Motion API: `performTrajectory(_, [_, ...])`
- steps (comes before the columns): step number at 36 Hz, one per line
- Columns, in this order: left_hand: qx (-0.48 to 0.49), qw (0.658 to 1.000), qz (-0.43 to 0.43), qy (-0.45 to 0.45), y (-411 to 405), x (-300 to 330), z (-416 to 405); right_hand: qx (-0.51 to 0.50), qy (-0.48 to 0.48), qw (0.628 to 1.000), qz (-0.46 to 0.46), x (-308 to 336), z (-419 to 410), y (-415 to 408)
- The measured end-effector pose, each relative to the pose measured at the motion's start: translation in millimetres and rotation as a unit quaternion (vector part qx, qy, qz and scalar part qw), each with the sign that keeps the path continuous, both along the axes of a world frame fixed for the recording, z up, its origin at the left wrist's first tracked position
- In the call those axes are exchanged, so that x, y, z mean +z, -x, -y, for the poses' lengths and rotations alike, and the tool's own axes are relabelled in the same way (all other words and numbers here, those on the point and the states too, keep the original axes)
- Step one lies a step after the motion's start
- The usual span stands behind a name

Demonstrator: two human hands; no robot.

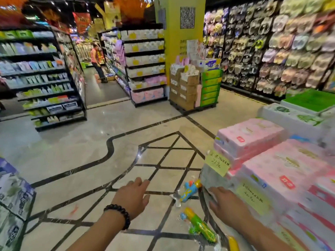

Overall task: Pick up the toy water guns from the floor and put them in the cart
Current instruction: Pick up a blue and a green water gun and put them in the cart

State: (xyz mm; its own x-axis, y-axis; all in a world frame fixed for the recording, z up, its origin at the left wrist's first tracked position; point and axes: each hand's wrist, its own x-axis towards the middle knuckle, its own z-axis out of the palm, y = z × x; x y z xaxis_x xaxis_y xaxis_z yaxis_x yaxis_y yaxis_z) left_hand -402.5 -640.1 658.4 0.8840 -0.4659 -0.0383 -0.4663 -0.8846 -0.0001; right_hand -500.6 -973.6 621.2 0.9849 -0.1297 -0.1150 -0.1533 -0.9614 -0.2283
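Both hands are held out over the floor (90,160) with fingers relaxed and nothing grasped: the left hand (133,197), the right hand (225,205). Between them, on the floor, a blue gun (189,191) and a green gun (200,226) are seen, beside stacked pink packs (282,171).

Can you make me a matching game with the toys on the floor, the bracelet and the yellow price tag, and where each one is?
Things:
1. blue water gun
2. green water gun
3. black bead bracelet
4. yellow price tag

Places:
A. on the left wrist
B. stuck on the pink packs
C. on the floor, farther from the person
D. on the floor, nearer the person

Pairs: 1-C, 2-D, 3-A, 4-B
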Motion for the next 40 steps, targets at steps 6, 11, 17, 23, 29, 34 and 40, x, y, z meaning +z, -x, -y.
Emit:
performTrajectory(6, [-0.04, 0.999, 0.005, -0.01, -69, 2, -9, -0.035, -0.018, 0.999, -0.004, -4, -22, -55])
performTrajectory(11, [-0.071, 0.997, -0.004, -0.025, -134, -7, 6, -0.055, -0.019, 0.998, -0.007, -17, -15, -119])
performTrajectory(17, [-0.104, 0.993, -0.023, -0.049, -225, -26, 43, -0.093, -0.053, 0.994, -0.01, -66, 12, -217])
performTrajectory(23, [-0.15, 0.981, -0.047, -0.115, -339, -31, 97, -0.143, -0.116, 0.982, -0.042, -106, 48, -308])
performTrajectory(29, [-0.201, 0.973, -0.044, -0.103, -434, -34, 172, -0.207, -0.143, 0.966, -0.053, -109, 89, -362])
performTrajectory(34, [-0.233, 0.966, -0.059, -0.096, -479, -47, 222, -0.254, -0.153, 0.954, -0.05, -101, 109, -383])
performTrajectory(40, [-0.309, 0.943, -0.081, -0.097, -542, -75, 277, -0.337, -0.167, 0.925, -0.047, -106, 132, -398])
